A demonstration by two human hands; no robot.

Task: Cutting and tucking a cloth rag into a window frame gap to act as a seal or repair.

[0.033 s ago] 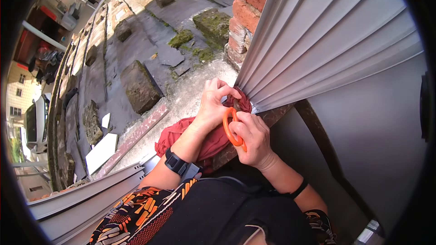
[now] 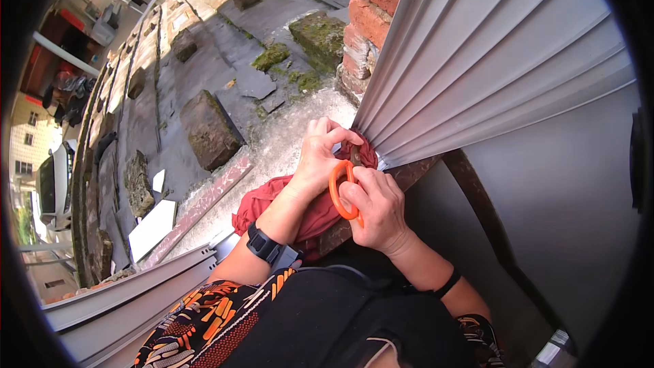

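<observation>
A red cloth (image 2: 317, 221) lies over the dark sill (image 2: 412, 175), its main part under my left forearm and a bunched end (image 2: 368, 155) beside the corrugated metal panel. My left hand (image 2: 317, 157) bends over that bunched end, with thumb and fingers pinching at it. My right hand (image 2: 379, 210) is closed around the orange handles of what look like scissors (image 2: 334, 194), just below my left fingertips. A handle loop sticks out on the left of my right hand. The blades are mostly hidden between the hands and the cloth.
The corrugated grey panel (image 2: 490, 54) rises at the right, next to a brick pillar (image 2: 375, 10). Beyond the sill is a grey roof surface with stone blocks (image 2: 211, 129), moss (image 2: 271, 58) and a white tile piece (image 2: 153, 230). A metal track (image 2: 136, 300) runs at lower left.
The orange handles have shifted slightly left and up with my right hand. My left hand and the cloth stay in place.
</observation>
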